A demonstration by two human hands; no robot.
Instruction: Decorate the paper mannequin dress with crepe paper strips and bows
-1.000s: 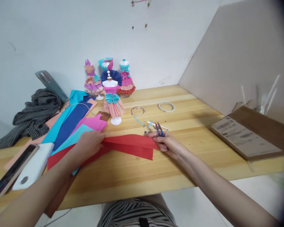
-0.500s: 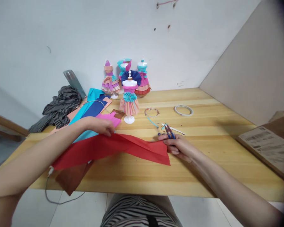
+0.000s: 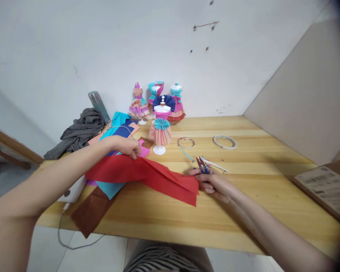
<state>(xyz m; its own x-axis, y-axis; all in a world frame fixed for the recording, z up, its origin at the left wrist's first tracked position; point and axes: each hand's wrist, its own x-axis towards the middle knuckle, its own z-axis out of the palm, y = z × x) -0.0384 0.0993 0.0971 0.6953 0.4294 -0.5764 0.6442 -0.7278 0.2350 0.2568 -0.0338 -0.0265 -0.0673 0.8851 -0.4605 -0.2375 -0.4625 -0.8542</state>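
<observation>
A long strip of red crepe paper (image 3: 158, 174) stretches between my hands, creased lengthwise. My left hand (image 3: 129, 146) pinches its upper edge near the middle, with the paper's left part running under my forearm. Thumb and fingers of my right hand (image 3: 211, 181) close on the right end; the same hand keeps blue-handled thread snips (image 3: 202, 166), blades pointing up and away from me. Beneath the red strip lie turquoise paper (image 3: 111, 189) and brown paper (image 3: 92, 211). Pink paper (image 3: 144, 150) shows just beyond my left hand.
Several small dress forms in paper dresses (image 3: 160, 128) stand at the back. Rings of tape (image 3: 225, 142) and wire (image 3: 186, 142) lie right of them, with scraps nearby. A striped cloth (image 3: 85, 126), a bottle (image 3: 98, 104) and a white device (image 3: 73, 190) are left; a cardboard box (image 3: 325, 189) is right.
The red strip's left end has come rightward, uncovering the turquoise paper and the white device. My view has tilted, so the tabletop sits slightly lower. Both hands keep their grips.
</observation>
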